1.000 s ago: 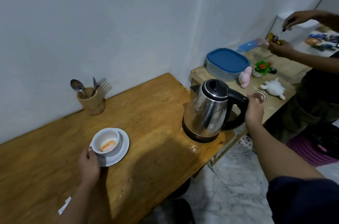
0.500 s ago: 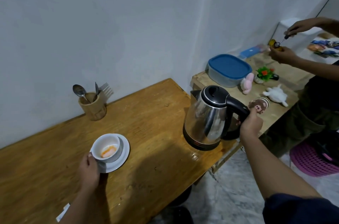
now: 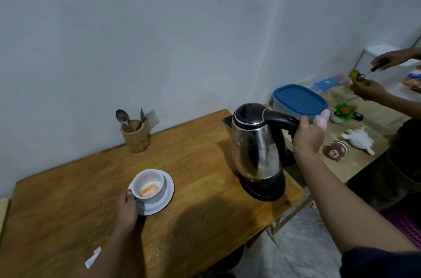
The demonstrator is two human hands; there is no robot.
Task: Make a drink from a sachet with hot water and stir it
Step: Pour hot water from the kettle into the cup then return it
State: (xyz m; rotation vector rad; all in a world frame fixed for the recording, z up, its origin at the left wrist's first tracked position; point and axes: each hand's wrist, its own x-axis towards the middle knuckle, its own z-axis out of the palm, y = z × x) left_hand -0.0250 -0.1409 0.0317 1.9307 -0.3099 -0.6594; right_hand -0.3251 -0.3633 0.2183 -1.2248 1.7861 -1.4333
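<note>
At a wooden table point(image 3: 95, 191) set against a pale wall, our right hand point(image 3: 307, 136) is wrapped tight around the black handle of a steel kettle point(image 3: 257, 148), the forearm reaching in from the lower right in a dark sleeve. The kettle appears lifted and slightly tilted just above its black base point(image 3: 264, 189), which stands near the table's right edge; whether the two are touching we cannot tell. The kettle's lid is shut and its spout points left, toward the far side of the table. Our left hand point(image 3: 126, 209) comes up from the bottom edge of the view, well left of the kettle, its fingers curled closed against the near side of a white cup point(image 3: 149, 186), the thumb at the rim. The cup sits upright on a white saucer point(image 3: 167, 195) left of the kettle and nearer to us, with orange powder point(image 3: 149, 190) lying in its bottom. Behind the cup, farther left of the kettle and close to the wall, a wooden holder point(image 3: 135, 136) stands with a spoon point(image 3: 123, 118) and forks upright in it. A white scrap point(image 3: 93, 257) lies at the table's near edge, below the left forearm. To the right of the kettle, on a second, lower table point(image 3: 355, 163), we see a container with a blue lid point(image 3: 299, 100), a small potted plant point(image 3: 344, 112) and soft toys. Beyond them, another person's hands point(image 3: 369, 89) work on a small object with a thin tool.
</note>
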